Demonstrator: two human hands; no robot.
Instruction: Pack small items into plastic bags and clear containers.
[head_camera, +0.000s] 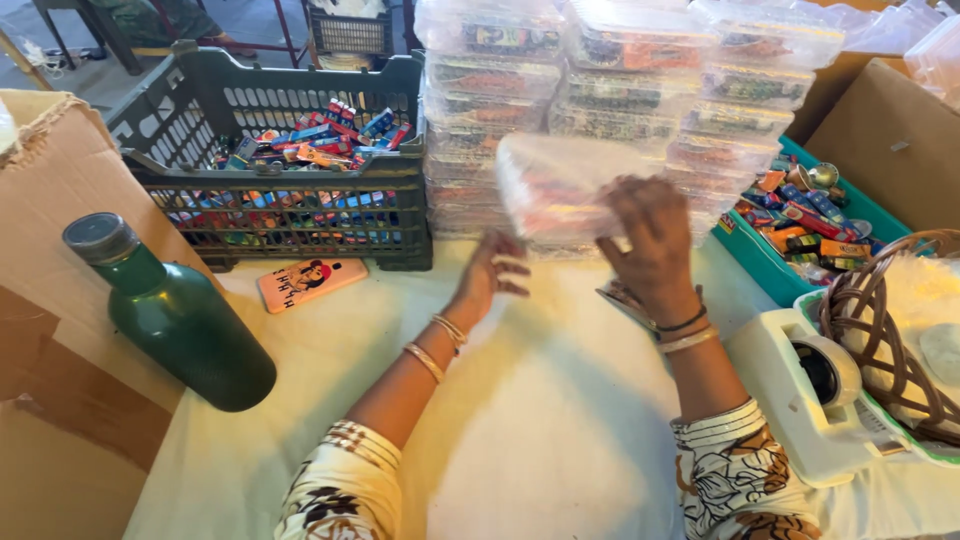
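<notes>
right hand grips clear packet (blurred) | left hand open

We note a dark green bottle with grey cap; dark green crate holding red-blue-orange packets; pink-orange phone case with a cartoon figure; teal tray; cream cloth — sleeves cream, brown floral print — brown wicker basket.
</notes>
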